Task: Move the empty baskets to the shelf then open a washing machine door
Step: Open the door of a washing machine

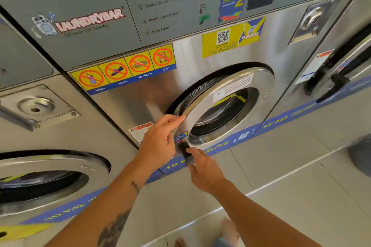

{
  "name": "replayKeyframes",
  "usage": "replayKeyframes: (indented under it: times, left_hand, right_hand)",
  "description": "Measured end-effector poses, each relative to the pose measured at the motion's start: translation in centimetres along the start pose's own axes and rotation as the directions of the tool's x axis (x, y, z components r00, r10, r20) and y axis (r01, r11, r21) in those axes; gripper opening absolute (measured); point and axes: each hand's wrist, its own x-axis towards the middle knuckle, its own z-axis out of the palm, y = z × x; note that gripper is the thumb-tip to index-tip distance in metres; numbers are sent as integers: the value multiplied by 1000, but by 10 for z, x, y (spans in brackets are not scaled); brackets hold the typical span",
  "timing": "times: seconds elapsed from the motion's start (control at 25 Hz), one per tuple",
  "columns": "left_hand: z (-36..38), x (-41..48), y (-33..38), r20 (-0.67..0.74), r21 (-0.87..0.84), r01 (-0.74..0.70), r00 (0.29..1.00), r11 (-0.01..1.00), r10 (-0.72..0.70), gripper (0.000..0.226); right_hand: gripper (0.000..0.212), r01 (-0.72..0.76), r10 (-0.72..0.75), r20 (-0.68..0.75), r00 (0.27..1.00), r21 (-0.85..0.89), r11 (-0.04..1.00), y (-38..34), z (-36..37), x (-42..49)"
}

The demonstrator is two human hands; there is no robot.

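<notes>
The middle washing machine has a round steel door (230, 84) with a glass window. The door stands slightly ajar at its left edge, and the perforated drum shows in the gap. My left hand (160, 140) rests its fingers on the door's left rim. My right hand (202, 166) is closed around the black door handle (185, 151) just below. No baskets are in view.
A second washing machine (46, 178) with a shut door stands at the left. A third one (341, 70) with a black handle stands at the right. Below lies the tiled floor (281, 166). A dark round object (361, 152) sits at the right edge.
</notes>
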Motion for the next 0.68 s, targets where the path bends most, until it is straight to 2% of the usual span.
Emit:
replayKeyframes:
  times: [0.24,0.36,0.44,0.48,0.56,0.68]
  left_hand:
    - [4,-13,7,73,-38,-121,990,992,124,63]
    - [8,-20,20,133,-67,-198,969,978,206,60]
    - [13,-28,34,173,-26,-288,942,957,288,55]
    - [16,-31,41,193,51,-358,919,932,342,53]
    - [25,-35,58,223,231,-542,838,808,499,52]
    - [43,-28,89,266,317,-755,651,573,711,52]
  right_hand:
    - [23,-126,141,-224,964,78,989,1,19,-27]
    - [18,-178,175,-275,945,17,984,7,15,-50]
    - [21,-205,193,-274,942,-14,979,17,7,-71]
    - [21,-205,194,-267,944,-17,979,23,1,-83]
    - [18,-213,202,-259,945,-19,977,41,-15,-108]
    - [19,-269,256,-257,932,-16,963,71,-46,-146]
